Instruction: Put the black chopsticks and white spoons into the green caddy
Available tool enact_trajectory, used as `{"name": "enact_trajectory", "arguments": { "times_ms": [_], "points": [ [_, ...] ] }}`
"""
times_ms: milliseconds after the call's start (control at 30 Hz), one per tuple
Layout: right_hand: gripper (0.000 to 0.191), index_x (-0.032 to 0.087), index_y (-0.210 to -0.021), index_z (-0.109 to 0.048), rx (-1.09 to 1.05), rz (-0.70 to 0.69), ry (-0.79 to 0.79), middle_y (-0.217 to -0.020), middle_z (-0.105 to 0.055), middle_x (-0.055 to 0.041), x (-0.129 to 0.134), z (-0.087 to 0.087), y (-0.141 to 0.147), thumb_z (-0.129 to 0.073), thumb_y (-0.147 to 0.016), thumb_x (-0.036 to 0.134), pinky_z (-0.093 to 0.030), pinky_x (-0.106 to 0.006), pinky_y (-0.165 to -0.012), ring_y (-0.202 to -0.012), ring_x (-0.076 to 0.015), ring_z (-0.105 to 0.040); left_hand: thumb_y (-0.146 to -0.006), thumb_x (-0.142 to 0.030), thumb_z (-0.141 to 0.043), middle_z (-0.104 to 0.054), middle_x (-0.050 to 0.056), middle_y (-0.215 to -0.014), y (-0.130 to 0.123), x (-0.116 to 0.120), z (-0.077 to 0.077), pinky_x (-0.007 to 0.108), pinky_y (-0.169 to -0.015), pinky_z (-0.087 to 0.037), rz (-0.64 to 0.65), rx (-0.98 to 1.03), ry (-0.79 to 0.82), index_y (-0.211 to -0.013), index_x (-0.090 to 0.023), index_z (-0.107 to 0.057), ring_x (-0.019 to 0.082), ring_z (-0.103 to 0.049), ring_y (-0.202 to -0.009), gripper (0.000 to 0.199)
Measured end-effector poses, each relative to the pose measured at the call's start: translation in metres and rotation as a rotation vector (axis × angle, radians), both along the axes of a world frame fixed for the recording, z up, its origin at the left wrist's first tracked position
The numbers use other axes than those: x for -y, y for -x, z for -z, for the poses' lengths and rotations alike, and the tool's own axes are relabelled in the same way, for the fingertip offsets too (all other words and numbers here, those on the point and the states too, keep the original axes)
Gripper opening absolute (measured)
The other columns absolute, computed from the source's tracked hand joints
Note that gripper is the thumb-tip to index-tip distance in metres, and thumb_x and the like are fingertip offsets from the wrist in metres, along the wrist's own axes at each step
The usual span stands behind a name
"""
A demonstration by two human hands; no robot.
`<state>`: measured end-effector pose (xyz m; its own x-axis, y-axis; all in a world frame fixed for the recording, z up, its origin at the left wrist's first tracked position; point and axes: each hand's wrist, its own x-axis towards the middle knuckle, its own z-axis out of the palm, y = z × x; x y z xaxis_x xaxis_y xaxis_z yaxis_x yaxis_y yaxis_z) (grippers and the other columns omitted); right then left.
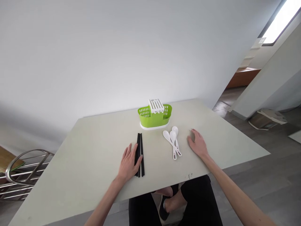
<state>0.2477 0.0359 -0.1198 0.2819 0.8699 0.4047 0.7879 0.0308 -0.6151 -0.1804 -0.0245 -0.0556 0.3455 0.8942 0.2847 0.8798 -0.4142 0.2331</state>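
My left hand (128, 163), thumb spread, rests on the chopsticks (142, 147); I'd press lightly tbh. Right hand (198, 144), thumb apart, sits right of the spoons (172, 136).

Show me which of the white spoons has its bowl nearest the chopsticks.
The spoon with the leftmost bowl. Its handle slants down to the right; the other two bowls lie farther from the chopsticks.
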Motion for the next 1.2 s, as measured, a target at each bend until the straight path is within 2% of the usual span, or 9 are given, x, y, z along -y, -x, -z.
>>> {"name": "enact_trajectory", "arguments": {
  "times_ms": [133, 200, 300, 367, 533, 700, 867, 1067, 1200],
  "points": [
    [0.05, 0.016, -0.138, -0.057, -0.015, -0.014, -0.014, -0.149, -0.059, -0.0175, -0.002, 0.002, -0.001, -0.047, -0.096, 0.041, -0.041, -0.054, -0.118, -0.14, -0.0334, -0.052, -0.1, -0.065, -0.05, -0.028, 0.005, -0.173, -0.008, 0.002, -0.004, 0.06, -0.13, -0.018, 0.034, -0.113, 0.034, -0.169, -0.03, -0.022, 0.036, -0.012, -0.162, 0.083],
    [0.049, 0.016, -0.137, -0.058, -0.016, -0.017, -0.014, -0.148, -0.06, -0.0172, -0.004, 0.003, -0.002, -0.048, -0.096, 0.04, -0.042, -0.054, -0.117, -0.139, -0.0333, -0.052, -0.101, -0.064, -0.049, -0.027, 0.003, -0.174, -0.01, 0.002, -0.003, 0.061, -0.13, -0.018, 0.019, -0.124, 0.033, -0.168, -0.033, -0.024, 0.036, -0.012, -0.162, 0.078],
    [0.047, 0.017, -0.135, -0.059, -0.015, -0.024, -0.019, -0.146, -0.061, -0.0173, -0.005, 0.004, -0.003, -0.048, -0.095, 0.039, -0.042, -0.054, -0.116, -0.138, -0.0335, -0.053, -0.109, -0.049, -0.038, -0.031, 0.001, -0.172, -0.008, 0.0, 0.001, 0.059, -0.13, -0.021, -0.018, -0.121, 0.026, -0.166, -0.036, -0.031, 0.031, -0.017, -0.162, 0.059],
    [0.046, 0.017, -0.135, -0.059, -0.019, -0.031, -0.025, -0.145, -0.061, -0.017, -0.005, 0.004, -0.003, -0.048, -0.095, 0.038, -0.043, -0.054, -0.116, -0.137, -0.0331, -0.053, -0.111, -0.042, -0.034, -0.033, 0.002, -0.171, -0.003, -0.002, 0.002, 0.057, -0.13, -0.023, -0.027, -0.104, 0.032, -0.165, -0.034, -0.033, 0.029, -0.02, -0.161, 0.055],
    [0.046, 0.018, -0.135, -0.058, -0.053, -0.026, -0.031, -0.144, -0.062, -0.0162, -0.004, 0.002, -0.002, -0.049, -0.095, 0.036, -0.043, -0.054, -0.115, -0.136, -0.0323, -0.054, -0.11, -0.045, -0.037, -0.042, 0.008, -0.167, 0.01, -0.003, -0.005, 0.052, -0.128, -0.031, -0.015, 0.047, 0.071, -0.164, -0.025, -0.035, 0.026, -0.03, -0.159, 0.058],
    [0.046, 0.019, -0.135, -0.058, -0.074, -0.034, -0.026, -0.144, -0.062, -0.0156, -0.002, -0.001, -0.002, -0.048, -0.094, 0.037, -0.044, -0.053, -0.114, -0.135, -0.0325, -0.055, -0.104, -0.054, -0.051, -0.047, 0.009, -0.164, 0.01, -0.001, -0.01, 0.053, -0.126, -0.036, -0.043, 0.117, 0.077, -0.157, -0.025, -0.043, 0.029, -0.035, -0.156, 0.062],
    [0.046, 0.019, -0.135, -0.058, -0.087, -0.031, -0.025, -0.144, -0.063, -0.0153, -0.001, -0.002, -0.003, -0.048, -0.094, 0.037, -0.043, -0.053, -0.114, -0.135, -0.0324, -0.055, -0.103, -0.053, -0.052, -0.051, 0.01, -0.161, 0.009, -0.002, -0.014, 0.052, -0.124, -0.039, -0.055, 0.13, 0.077, -0.151, -0.024, -0.048, 0.029, -0.04, -0.154, 0.057],
    [0.046, 0.018, -0.134, -0.059, -0.099, -0.031, -0.024, -0.143, -0.063, -0.016, 0.0, -0.002, -0.003, -0.048, -0.093, 0.035, -0.043, -0.054, -0.114, -0.134, -0.0322, -0.055, -0.1, -0.05, -0.051, -0.066, 0.01, -0.136, 0.007, -0.008, -0.031, 0.049, -0.108, -0.052, -0.121, 0.078, 0.029, -0.126, -0.022, -0.066, 0.03, -0.062, -0.127, 0.041],
    [0.046, 0.017, -0.133, -0.059, -0.103, -0.029, -0.025, -0.141, -0.064, -0.0163, 0.0, -0.004, -0.003, -0.048, -0.092, 0.035, -0.043, -0.053, -0.114, -0.133, -0.0323, -0.055, -0.097, -0.041, -0.051, -0.07, 0.014, -0.12, -0.002, -0.018, -0.046, 0.053, -0.101, -0.052, -0.175, -0.087, 0.031, -0.107, -0.02, -0.074, 0.033, -0.065, -0.111, 0.033]
  ]
}}
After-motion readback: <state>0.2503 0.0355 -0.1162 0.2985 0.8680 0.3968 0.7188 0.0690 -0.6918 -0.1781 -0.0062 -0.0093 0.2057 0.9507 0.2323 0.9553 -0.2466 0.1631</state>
